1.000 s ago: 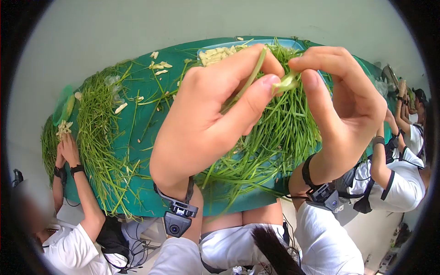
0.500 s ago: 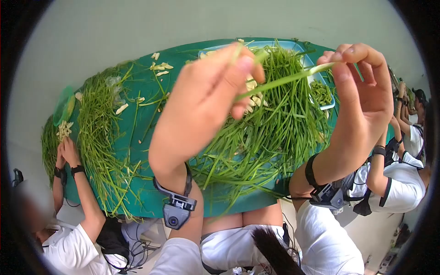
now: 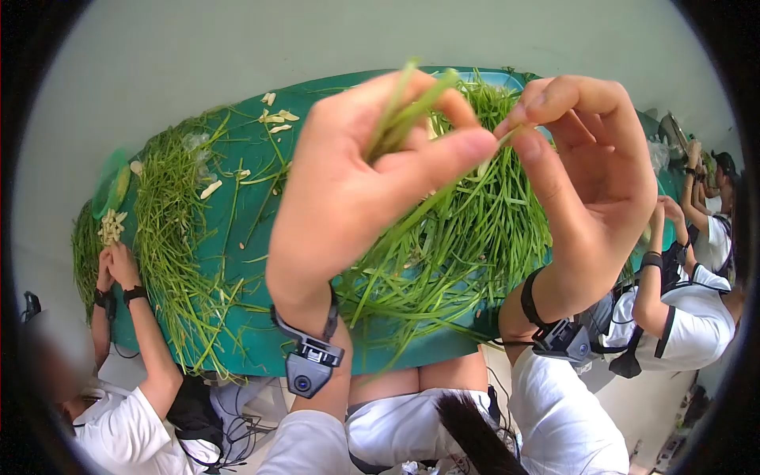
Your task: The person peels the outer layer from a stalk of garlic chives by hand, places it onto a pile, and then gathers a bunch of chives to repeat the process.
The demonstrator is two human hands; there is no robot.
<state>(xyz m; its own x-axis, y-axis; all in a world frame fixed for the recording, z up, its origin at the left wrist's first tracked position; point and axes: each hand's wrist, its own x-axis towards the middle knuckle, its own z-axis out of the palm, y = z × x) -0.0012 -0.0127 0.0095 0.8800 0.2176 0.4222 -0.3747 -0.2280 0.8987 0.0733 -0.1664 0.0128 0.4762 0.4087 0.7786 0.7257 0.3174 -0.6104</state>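
Observation:
My left hand (image 3: pixel 348 182) is closed around a few green stalks (image 3: pixel 405 119), their cut-looking ends sticking up past the fingers. My right hand (image 3: pixel 590 182) pinches a thin pale strip (image 3: pixel 505 138) between thumb and index finger, right by my left thumb tip. The right hand's other fingers are curled loosely. Both hands hover above a big heap of long, grass-like green stalks (image 3: pixel 443 245) on the green table (image 3: pixel 245 214). A light blue tray (image 3: pixel 507 77) shows behind the heap, mostly hidden by hands and stalks.
To the left lies a second stalk heap (image 3: pixel 170 237); pale pieces (image 3: pixel 277 116) are scattered beyond it. A co-worker's hands (image 3: pixel 119 265) hold a pale bunch near a green mesh basket (image 3: pixel 111 190). Other people (image 3: pixel 697 317) sit at the right. Small cameras (image 3: pixel 309 372) are strapped to my wrists.
My right hand has moved left, bringing its fingertips against my left thumb. The stalk stretched between the hands no longer shows that way. My left hand has turned, showing the stalks in it.

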